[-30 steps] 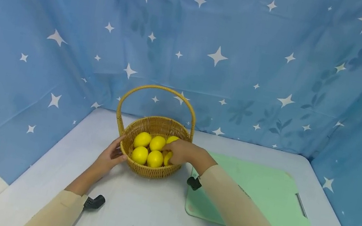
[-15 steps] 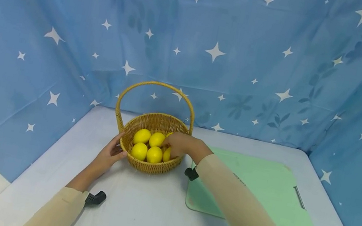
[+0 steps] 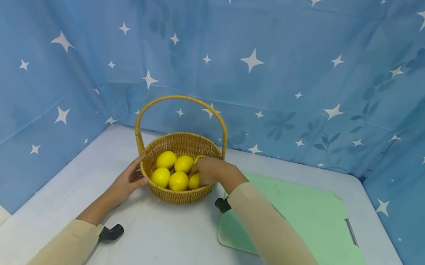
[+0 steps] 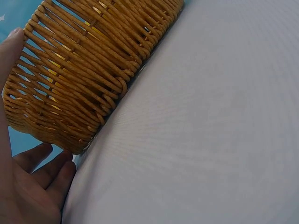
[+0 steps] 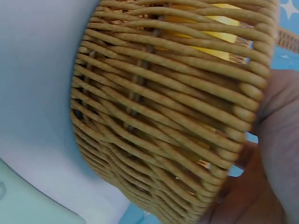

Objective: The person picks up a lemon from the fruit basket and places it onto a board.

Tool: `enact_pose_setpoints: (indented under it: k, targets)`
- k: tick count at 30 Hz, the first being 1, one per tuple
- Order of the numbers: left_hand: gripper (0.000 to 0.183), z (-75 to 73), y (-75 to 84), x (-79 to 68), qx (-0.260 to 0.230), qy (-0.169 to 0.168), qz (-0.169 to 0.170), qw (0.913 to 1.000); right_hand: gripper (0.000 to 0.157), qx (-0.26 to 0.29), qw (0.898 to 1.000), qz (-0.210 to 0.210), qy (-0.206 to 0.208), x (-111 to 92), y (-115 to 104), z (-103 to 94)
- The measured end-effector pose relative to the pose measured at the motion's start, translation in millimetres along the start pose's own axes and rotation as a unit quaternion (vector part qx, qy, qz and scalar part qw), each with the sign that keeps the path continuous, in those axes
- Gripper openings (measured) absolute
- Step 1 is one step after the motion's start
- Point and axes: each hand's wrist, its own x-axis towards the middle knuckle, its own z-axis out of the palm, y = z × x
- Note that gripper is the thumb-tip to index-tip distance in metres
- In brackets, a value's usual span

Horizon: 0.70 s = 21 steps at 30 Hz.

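A wicker basket (image 3: 171, 195) with a tall arched handle stands on the white table, holding several yellow lemons (image 3: 166, 160). My left hand (image 3: 128, 182) rests against the basket's left side, thumb near the front and fingers spread along the wall. In the left wrist view, the left fingers (image 4: 55, 175) touch the wicker low down, while the thumb is up by the rim. Over the right rim, my right hand (image 3: 212, 170) reaches in, its fingers curled down on a lemon (image 3: 195, 180) at the front right. Basket wall (image 5: 159, 102) hides most of those fingers in the right wrist view.
A light green cutting board (image 3: 307, 225) with a metal-edged slot lies flat to the right of the basket, partly under my right forearm. Blue curtains (image 3: 281, 31) with white stars enclose the back and sides of the white table (image 3: 173, 258).
The front lemons have shifted slightly left in the last half second, and more of the one at my right fingers shows. My left hand keeps its place. The whole view shifted slightly earlier.
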Motion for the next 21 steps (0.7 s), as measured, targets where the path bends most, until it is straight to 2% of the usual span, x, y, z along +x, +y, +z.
enact_pose_setpoints:
  k: [5, 12, 21]
  targets:
    - [0.076, 0.6, -0.1, 1.3, 0.000, -0.003, 0.005, 1.0000, 0.041, 0.002, 1.000, -0.012, 0.026, -9, 0, -3.1]
    - [0.076, -2.0, 2.7, -1.6, -0.002, 0.000, -0.003, 1.0000, 0.058, 0.083, 0.993, -0.001, 0.082, -26, 0, -3.7]
    - [0.075, -0.4, 4.2, -0.3, 0.004, -0.002, -0.007, 1.0000, 0.060, 0.117, 0.980, 0.002, 0.161, -46, 6, -3.2]
